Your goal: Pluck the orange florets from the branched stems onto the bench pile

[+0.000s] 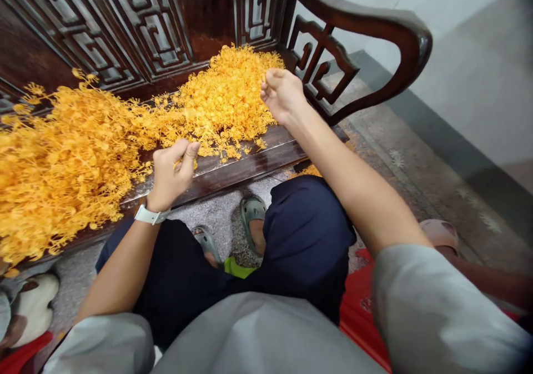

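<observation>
Orange plastic flower sprigs lie heaped on a dark carved wooden bench. A large heap fills the left; a smaller pile sits at the back right. My left hand, with a white watch on the wrist, is closed in a pinch on a small orange sprig above the bench's front edge. My right hand reaches out to the right edge of the smaller pile, its fingers curled onto the sprigs there.
The bench's curved armrest rises at the right. My knees in dark trousers and grey sandals sit below the bench on a speckled floor. A red stool is under me. Another person's foot in a white slipper shows at the lower left.
</observation>
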The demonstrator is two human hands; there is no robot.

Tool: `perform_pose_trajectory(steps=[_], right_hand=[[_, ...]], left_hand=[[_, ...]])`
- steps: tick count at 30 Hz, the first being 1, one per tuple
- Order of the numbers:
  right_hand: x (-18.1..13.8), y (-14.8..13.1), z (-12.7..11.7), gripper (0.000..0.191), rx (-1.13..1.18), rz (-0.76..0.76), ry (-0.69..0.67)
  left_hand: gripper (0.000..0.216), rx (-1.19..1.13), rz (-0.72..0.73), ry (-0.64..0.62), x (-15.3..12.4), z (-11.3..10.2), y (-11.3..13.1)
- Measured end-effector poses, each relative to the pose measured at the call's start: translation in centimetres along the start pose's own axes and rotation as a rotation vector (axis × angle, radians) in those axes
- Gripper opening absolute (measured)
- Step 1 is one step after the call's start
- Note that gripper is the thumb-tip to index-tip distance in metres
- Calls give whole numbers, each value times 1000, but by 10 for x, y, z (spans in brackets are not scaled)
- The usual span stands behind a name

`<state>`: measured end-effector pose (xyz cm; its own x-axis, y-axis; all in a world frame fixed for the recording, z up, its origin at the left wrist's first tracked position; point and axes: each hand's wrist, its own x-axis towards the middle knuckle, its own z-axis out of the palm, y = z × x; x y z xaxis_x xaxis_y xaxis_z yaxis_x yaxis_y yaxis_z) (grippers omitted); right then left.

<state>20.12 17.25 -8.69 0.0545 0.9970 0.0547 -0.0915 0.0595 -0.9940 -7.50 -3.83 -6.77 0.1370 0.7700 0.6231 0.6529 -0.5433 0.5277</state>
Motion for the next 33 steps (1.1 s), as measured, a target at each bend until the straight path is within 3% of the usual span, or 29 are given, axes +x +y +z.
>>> perform_pose_trajectory(steps=[3, 7, 10, 14, 18, 23, 27, 30, 33], right_hand=[[-5, 10, -4, 27, -114, 11, -46], [-27, -2, 11, 22, -312, -120, -180], [-48, -20, 26, 19, -309, -105, -407], [-75, -40, 46, 35, -221, -34, -703], [-93, -48, 67, 44, -125, 33, -869], [-103, -47, 85, 48, -28, 62, -971], [-106, -48, 88, 40, -20, 1, -1005], [-107, -50, 86, 31, -23, 29, -903], [-107, -46, 87, 24, -3, 51, -713]], left_hand=[[55, -9, -63, 34, 2, -1, -4], [55, -97, -134, 90, 5, 2, -7], [56, -359, -276, 95, 9, 7, -4], [61, -782, -553, 92, 21, 10, 4], [58, -982, -766, 81, 32, 6, 14], [56, -1038, -881, 48, 32, 3, 16], [56, -1024, -930, 21, 30, -1, 13], [56, -1017, -964, 5, 30, -6, 13], [54, -1042, -963, 14, 29, -5, 14]])
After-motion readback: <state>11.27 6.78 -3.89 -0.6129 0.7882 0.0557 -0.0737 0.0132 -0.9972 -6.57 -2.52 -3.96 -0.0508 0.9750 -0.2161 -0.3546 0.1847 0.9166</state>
